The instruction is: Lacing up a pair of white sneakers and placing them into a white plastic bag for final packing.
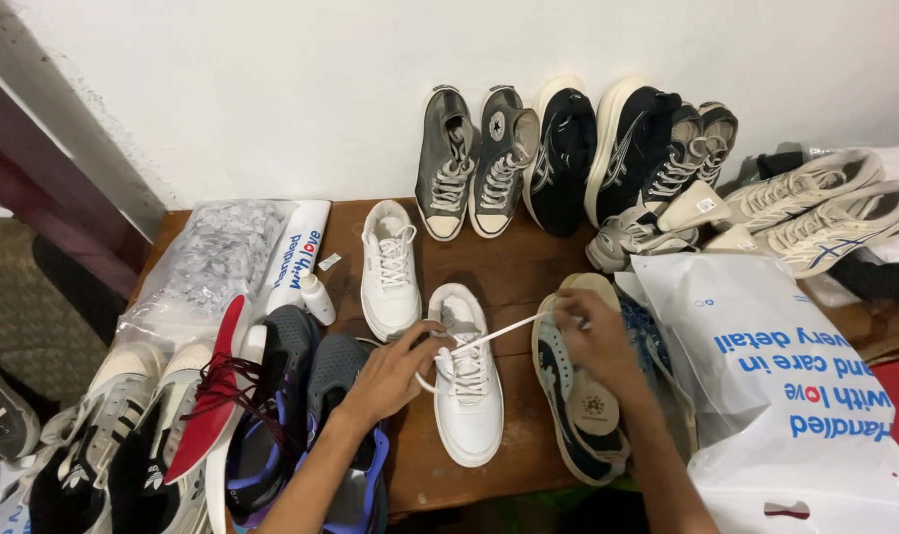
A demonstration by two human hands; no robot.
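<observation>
Head view, looking down on a brown wooden table (528,267) set against a white wall (271,89).

Hidden or unclear: the front table edge is lost in shadow. The pile of shoes (172,425) at lower left runs off the frame, so pairs are hard to sort; a red shoe with dark laces, black-and-blue trainers and white-and-black ones overlap. The left forearm covers part of a grey-blue trainer (341,386). The right arm hides most of the navy shoe (578,415) lying beside the sneaker; only its tan insole and patterned upper show. The clear bag (217,252) holds small pale items too fine to make out.

Hands: the left hand (395,371) rests on the white sneaker (467,386) at table centre, fingers pinched on the lace (499,331) near the eyelets. The right hand (588,331) is closed on the lace's far end, drawn taut between the two hands.

Materials and shapes: the sneaker is smooth, leather-like, with a thick rounded sole and a flat woven lace. Its mate (390,267) stands just behind, laced. Along the wall sit grey canvas high-tops (474,163), black platform shoes (593,153) and cream mesh runners (825,208). A glossy white plastic bag (795,396) with blue print lies crumpled at right. A small white bottle (318,299) lies near the mate.
</observation>
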